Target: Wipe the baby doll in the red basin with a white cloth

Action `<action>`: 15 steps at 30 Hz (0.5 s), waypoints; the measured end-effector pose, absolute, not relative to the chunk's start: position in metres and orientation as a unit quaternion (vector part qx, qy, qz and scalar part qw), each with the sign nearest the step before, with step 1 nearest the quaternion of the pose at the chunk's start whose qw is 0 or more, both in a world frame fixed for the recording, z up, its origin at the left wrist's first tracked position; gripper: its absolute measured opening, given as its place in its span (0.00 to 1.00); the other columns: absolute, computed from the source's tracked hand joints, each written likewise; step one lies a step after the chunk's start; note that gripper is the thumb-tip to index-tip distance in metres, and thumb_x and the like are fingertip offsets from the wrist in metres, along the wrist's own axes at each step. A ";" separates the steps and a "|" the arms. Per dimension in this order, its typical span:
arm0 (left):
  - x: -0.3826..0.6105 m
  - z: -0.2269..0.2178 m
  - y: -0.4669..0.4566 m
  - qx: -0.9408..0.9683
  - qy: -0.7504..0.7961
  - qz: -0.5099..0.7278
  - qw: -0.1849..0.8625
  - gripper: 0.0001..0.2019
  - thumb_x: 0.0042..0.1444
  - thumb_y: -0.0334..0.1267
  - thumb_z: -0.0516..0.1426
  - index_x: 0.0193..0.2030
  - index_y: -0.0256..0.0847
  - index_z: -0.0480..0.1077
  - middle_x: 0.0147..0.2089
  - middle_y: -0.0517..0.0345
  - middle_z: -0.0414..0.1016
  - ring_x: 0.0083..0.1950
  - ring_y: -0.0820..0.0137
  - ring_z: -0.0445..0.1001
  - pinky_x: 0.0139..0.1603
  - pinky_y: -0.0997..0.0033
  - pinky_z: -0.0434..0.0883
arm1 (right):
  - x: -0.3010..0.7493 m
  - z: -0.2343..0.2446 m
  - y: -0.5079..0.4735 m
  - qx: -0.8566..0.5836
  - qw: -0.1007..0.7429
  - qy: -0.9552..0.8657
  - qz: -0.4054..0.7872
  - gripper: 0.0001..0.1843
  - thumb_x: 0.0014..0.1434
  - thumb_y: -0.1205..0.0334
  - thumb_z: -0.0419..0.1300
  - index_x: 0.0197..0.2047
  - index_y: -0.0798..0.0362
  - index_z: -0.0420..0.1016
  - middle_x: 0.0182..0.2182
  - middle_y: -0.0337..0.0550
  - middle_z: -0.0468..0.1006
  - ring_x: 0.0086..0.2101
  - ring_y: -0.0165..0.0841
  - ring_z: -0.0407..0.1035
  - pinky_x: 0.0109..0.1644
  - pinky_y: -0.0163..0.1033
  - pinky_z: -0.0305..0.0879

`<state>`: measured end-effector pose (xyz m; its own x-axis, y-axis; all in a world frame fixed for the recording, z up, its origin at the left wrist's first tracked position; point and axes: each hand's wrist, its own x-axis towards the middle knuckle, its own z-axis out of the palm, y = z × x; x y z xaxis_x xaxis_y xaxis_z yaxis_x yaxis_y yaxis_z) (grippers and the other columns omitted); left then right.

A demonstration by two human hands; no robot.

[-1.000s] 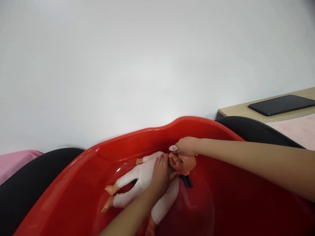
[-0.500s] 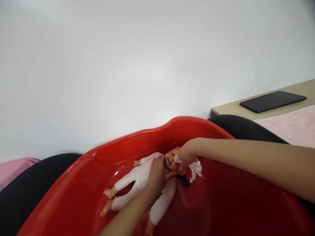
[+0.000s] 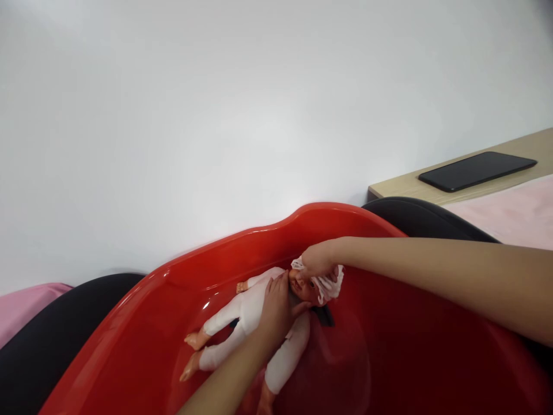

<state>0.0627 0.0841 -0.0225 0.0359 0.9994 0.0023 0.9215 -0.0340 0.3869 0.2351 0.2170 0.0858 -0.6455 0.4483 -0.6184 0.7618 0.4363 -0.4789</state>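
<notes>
A baby doll [image 3: 251, 305] in a white suit lies on its back in a red tub [image 3: 224, 242], its feet toward the lower left. My left hand [image 3: 279, 302] grips the doll across its upper chest and neck, thumb below the chin and fingers on the far side. Closed on a crumpled pale pink cloth [image 3: 330, 288], my right hand [image 3: 319, 259] presses it against the doll's head. The cloth hides most of the forehead and the top of the head; the mouth shows. Below the head, a dark strip [image 3: 324, 315] is partly visible.
A white wall [image 3: 242, 115] stands behind the tub. Black rounded surfaces [image 3: 415, 216] flank it on both sides. To the right, a black tablet-like slab [image 3: 477, 171] lies on a wooden top [image 3: 397, 184] beside pale pink fabric [image 3: 510, 210]. Pink fabric [image 3: 30, 305] shows at left.
My right hand has moved slightly left and up with the cloth, which now spreads over the doll's forehead and head. My left hand keeps its place on the doll.
</notes>
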 end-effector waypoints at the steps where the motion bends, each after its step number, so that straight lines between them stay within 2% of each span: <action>1: 0.063 -0.022 0.084 0.707 0.678 0.141 0.140 0.41 0.54 0.49 0.67 0.72 0.37 0.60 0.72 0.38 0.67 0.74 0.49 0.64 0.79 0.44 0.53 | 0.235 0.083 0.213 0.360 0.220 0.814 -0.399 0.23 0.60 0.41 0.64 0.27 0.53 0.78 0.24 0.49 0.78 0.26 0.44 0.77 0.36 0.53 0.77; 6: 0.067 -0.020 0.083 0.699 0.685 0.152 0.141 0.37 0.57 0.48 0.65 0.70 0.38 0.62 0.71 0.39 0.69 0.73 0.47 0.66 0.78 0.41 0.55 | 0.244 0.080 0.219 0.358 0.310 0.794 -0.382 0.19 0.55 0.45 0.68 0.25 0.53 0.79 0.23 0.51 0.77 0.30 0.49 0.78 0.42 0.59 0.76; 11: 0.067 -0.017 0.081 0.698 0.686 0.147 0.145 0.37 0.59 0.48 0.63 0.72 0.37 0.60 0.71 0.37 0.69 0.72 0.47 0.66 0.79 0.43 0.54 | 0.250 0.081 0.228 0.322 0.321 0.839 -0.299 0.17 0.53 0.50 0.70 0.21 0.52 0.78 0.20 0.50 0.76 0.34 0.48 0.79 0.55 0.59 0.73; 13: 0.068 -0.016 0.081 0.699 0.685 0.141 0.147 0.37 0.60 0.48 0.63 0.72 0.35 0.60 0.71 0.36 0.69 0.73 0.47 0.66 0.79 0.44 0.53 | 0.247 0.075 0.225 0.282 0.336 0.849 -0.295 0.16 0.51 0.48 0.71 0.22 0.50 0.78 0.21 0.46 0.77 0.33 0.45 0.79 0.55 0.56 0.73; 15: 0.068 -0.015 0.081 0.694 0.690 0.132 0.156 0.39 0.59 0.49 0.63 0.72 0.31 0.59 0.73 0.33 0.66 0.74 0.47 0.64 0.80 0.44 0.52 | 0.243 0.064 0.217 0.250 0.361 0.838 -0.323 0.18 0.48 0.44 0.72 0.23 0.49 0.77 0.21 0.42 0.77 0.31 0.43 0.78 0.51 0.54 0.75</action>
